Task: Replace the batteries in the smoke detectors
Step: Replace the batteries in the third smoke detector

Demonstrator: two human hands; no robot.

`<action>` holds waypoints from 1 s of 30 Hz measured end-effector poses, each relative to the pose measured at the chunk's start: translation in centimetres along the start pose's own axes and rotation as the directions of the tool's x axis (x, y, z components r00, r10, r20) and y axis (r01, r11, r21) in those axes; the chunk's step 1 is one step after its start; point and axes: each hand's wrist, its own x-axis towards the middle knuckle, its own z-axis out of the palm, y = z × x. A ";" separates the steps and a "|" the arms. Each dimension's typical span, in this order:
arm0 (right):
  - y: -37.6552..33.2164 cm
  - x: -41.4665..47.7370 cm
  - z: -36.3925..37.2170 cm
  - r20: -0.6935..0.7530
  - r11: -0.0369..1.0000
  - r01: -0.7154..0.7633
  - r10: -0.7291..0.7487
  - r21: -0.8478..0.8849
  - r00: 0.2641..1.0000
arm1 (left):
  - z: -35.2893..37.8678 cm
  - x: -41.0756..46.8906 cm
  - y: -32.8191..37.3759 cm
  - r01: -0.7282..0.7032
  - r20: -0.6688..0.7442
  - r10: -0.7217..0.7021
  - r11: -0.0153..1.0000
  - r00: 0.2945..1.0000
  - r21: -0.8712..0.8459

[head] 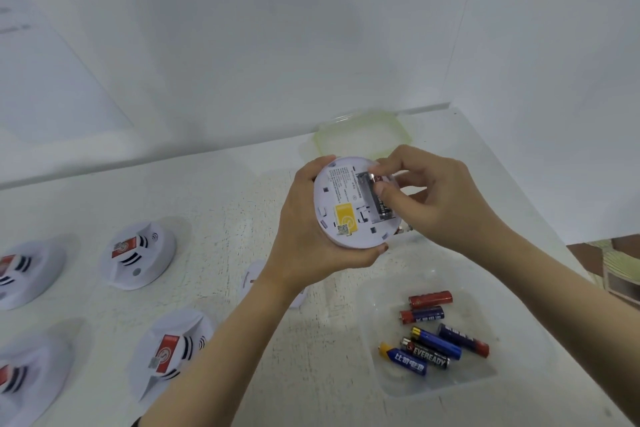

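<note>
We hold one smoke detector (349,204) above the table (242,191), its flat underside turned up toward us. Our left hand (311,229) wraps the round white plastic rim, fingers curled beneath and thumb over the top edge. Our right hand (433,194) pinches narrow at the open battery bay: forefinger and thumb press on a dark battery (381,204) lying in the slot, with a second, red-marked cell just above the thumb tip. Whether the cell is being seated or prised out, we cannot tell.

We judge the battery exchange on this unit to be in hand. The next move calls for a firm push along the sprung contact, polarity checked, with the left hand steady.

Below the right wrist sits a clear plastic tub (433,388) holding loose batteries (433,333), smooth cylinders in red, blue and black wrappers. Beyond the right hand lies a translucent green-edged lid (360,132). Left of the left forearm, four more detectors (138,253) rest on the rough white surface, domed, slotted, red-labelled.
</note>
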 end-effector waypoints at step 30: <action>3.1 3.5 -3.0 0.477 0.452 0.271 0.441 -0.850 0.760 | -1.2 0.1 -1.1 0.114 0.030 -0.115 0.993 0.993 0.017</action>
